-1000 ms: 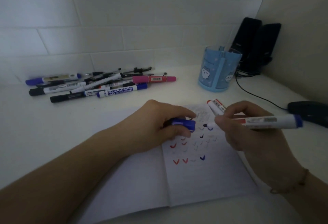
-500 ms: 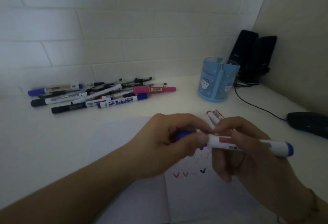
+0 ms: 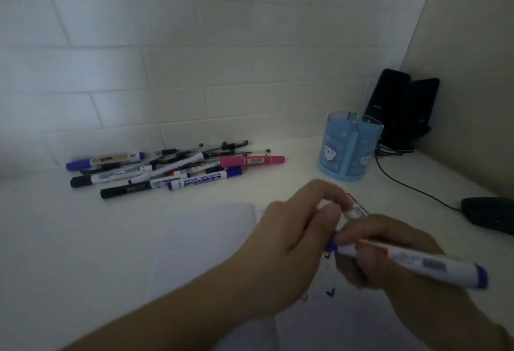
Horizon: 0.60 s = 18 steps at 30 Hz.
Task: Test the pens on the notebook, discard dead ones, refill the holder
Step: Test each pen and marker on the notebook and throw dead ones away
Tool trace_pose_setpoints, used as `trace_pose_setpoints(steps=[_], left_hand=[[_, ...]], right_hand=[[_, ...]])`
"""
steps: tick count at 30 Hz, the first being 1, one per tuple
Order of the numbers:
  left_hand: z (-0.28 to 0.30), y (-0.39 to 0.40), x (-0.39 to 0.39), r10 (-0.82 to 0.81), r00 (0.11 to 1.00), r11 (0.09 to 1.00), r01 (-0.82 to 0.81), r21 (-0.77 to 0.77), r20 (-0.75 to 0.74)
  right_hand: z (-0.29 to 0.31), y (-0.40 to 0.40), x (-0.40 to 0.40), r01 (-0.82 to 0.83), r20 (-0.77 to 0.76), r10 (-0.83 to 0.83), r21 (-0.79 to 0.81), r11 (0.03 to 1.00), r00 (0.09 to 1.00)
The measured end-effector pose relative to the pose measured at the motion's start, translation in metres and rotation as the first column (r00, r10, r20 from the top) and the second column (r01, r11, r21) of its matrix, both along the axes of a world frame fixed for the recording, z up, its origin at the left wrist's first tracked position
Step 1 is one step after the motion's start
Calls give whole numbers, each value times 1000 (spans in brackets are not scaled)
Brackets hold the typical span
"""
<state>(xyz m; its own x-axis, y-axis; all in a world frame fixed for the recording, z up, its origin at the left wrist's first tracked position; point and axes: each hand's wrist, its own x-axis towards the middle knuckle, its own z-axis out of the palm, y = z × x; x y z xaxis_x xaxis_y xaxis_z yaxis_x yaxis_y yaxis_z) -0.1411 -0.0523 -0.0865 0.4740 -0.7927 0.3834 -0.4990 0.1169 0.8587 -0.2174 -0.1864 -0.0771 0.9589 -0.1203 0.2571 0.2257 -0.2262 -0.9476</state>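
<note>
Head view: blue pen holder [image 3: 349, 150] upright far right on desk [image 3: 69, 239]; contents not visible through wall. Right hand [image 3: 389, 250] grips blue marker [image 3: 411, 263] over notebook [image 3: 205, 239]. Left hand [image 3: 294, 242] fingers curled at marker's cap end, blurred. Loose pen pile [image 3: 172, 168] lies far left. Black speakers [image 3: 400, 108] behind holder.

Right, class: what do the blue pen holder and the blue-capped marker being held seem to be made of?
Pen holder: seemingly translucent plastic, glossy; the rim looks see-through. Marker in the right hand: probably smooth white plastic with a printed label and a blue end; blur leaves the finish uncertain.
</note>
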Motion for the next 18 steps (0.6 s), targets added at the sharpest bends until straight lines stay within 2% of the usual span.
trace_pose_setpoints(steps=[1, 2, 3, 5, 7, 8, 10, 14, 18], left_hand=[[3, -1, 6, 38, 997, 997, -42, 68, 61], [1, 0, 18, 98, 984, 987, -116, 115, 148], [-1, 4, 32, 178, 952, 963, -220, 154, 248], [-12, 18, 69, 309, 818, 875, -444, 191, 485], [-28, 28, 107, 362, 683, 766, -606, 215, 635], [-34, 31, 122, 381, 648, 722, -654, 225, 659], [-38, 30, 139, 406, 640, 659, -700, 276, 653], [-44, 22, 148, 280, 628, 564, -720, 404, 726], [-47, 19, 148, 250, 625, 578, -709, 404, 739]], right_hand=[[1, -19, -25, 15, -37, -15, -3, 1000, 999], [-15, -11, -18, 72, 37, -75, 64, 995, 997], [-16, -30, -15, 288, 39, -290, 42, 957, 956], [-21, -45, -18, 468, -38, -482, -188, 864, 875], [-24, -65, -18, 631, 88, -662, -417, 654, 744], [-19, -74, -20, 636, 163, -677, -551, 541, 718], [-16, -82, -26, 574, 71, -758, -700, 425, 648], [-29, -91, -25, 326, -132, -822, -874, 360, 555], [-31, -95, -23, 284, -175, -808, -877, 388, 563]])
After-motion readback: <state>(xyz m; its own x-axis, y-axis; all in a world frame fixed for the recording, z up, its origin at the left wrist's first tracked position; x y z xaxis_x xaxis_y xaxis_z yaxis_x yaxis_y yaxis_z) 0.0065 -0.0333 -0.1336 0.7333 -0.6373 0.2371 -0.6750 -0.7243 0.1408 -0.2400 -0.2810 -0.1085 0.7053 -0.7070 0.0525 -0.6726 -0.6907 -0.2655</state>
